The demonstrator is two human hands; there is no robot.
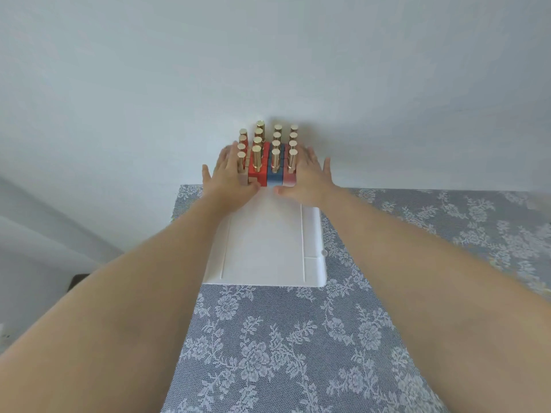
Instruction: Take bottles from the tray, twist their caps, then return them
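Sixteen or so gold-capped bottles packed upright in four tight rows at far end of white tray, against the wall; exact count unclear, rear ones overlap. Colours by column, left to right: pale beige, red, blue, pink. Left hand flat against left flank of the block, fingers spread, touching the beige column; right hand same on the pink side, thumb tucked near front edge. Both hands spread wide, bracketing the whole block, clamped on no single bottle. Near part of tray bare. Tray sits on lace-pattern cloth over the table, far end close to the table's back edge. No bottle out yet, no cap turned, so task looks at its start. Risks: tall narrow bottles with heavy-looking caps, likely top-heavy; uneven side squeeze or a drag toward the body could tip a front one and domino the row. Pulling one from a tight pack likely to snag neighbours. Cloth may slip or bunch under the tray if pulled. Shove toward the wall could jam bottles or push the tray off the back edge. Caps smooth and glossy, fingers could slip when twisting. Safer: single out a front-corner bottle, lift straight up, steady neighbours with the other hand.
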